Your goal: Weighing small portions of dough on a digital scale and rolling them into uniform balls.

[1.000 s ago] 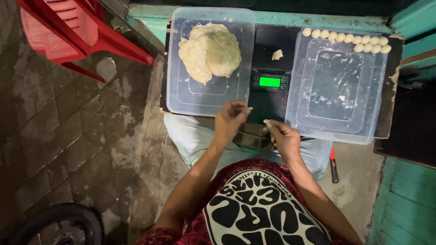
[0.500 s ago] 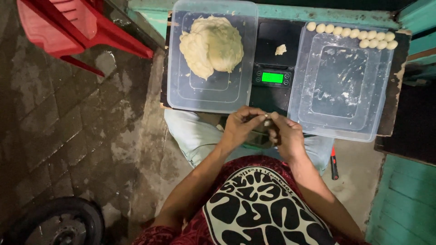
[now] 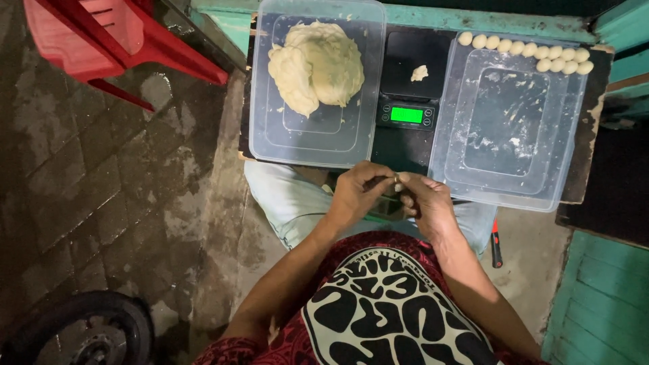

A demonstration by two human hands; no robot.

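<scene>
- Setting: a dark surface (image 3: 405, 145) stands before the seated person, with a teal painted ledge (image 3: 473, 17) along its far edge and a damp paved floor (image 3: 101, 196) to the left.
- Left container: a clear plastic tray (image 3: 318, 138) lies flat on the surface. One large mass of pale dough (image 3: 318, 64) sits in its far half; the near half holds only a few crumbs.
- Right container: a second clear plastic tray (image 3: 507, 182) lies flat, apart from the first. A row of small dough balls (image 3: 524, 51) lines its far rim, touching one another. The rest of its floor shows smears and flecks of dough.
- Between the trays: a black digital scale (image 3: 412, 81) with a lit green display. A small scrap of dough (image 3: 420, 72) rests on its platform.
- Left hand (image 3: 358, 196): held at the near edge of the surface, fingers curled together and meeting the right hand.
- Right hand (image 3: 426, 203): fingers closed, touching the left hand's fingertips.
- Item in hand: a small pale dough piece (image 3: 399, 184) is pinched between the fingertips of both hands, just near of the scale.
- Surroundings: a red plastic chair (image 3: 108, 40) stands far left; a tyre (image 3: 81, 331) shows at the lower left corner; a red-handled tool (image 3: 496, 247) lies on the floor by the person's right leg.
</scene>
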